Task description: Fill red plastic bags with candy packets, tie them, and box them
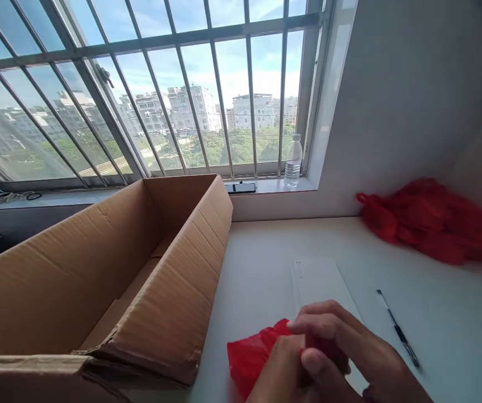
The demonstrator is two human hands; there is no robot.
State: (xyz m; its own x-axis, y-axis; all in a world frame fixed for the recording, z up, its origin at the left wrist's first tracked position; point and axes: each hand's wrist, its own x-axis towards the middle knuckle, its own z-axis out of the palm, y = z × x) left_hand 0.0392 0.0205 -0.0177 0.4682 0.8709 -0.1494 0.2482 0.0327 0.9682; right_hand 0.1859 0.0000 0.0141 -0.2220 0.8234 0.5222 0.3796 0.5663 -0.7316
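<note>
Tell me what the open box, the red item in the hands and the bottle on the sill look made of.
The box looks like brown corrugated cardboard, matt, with creased flaps and a torn edge. The red item, held by the left hand and right hand, seems thin glossy plastic film, judging by its crumpled sheen. The bottle appears to be clear plastic, see-through.

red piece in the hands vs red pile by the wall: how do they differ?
1. The small crumpled red plastic piece sits near the camera; the big red plastic pile lies far right against the wall.
2. The piece is gripped by both the left hand and right hand; the pile is untouched.
3. The piece looks far smaller than the pile.
Both are bright red and lie over the white table.
</note>
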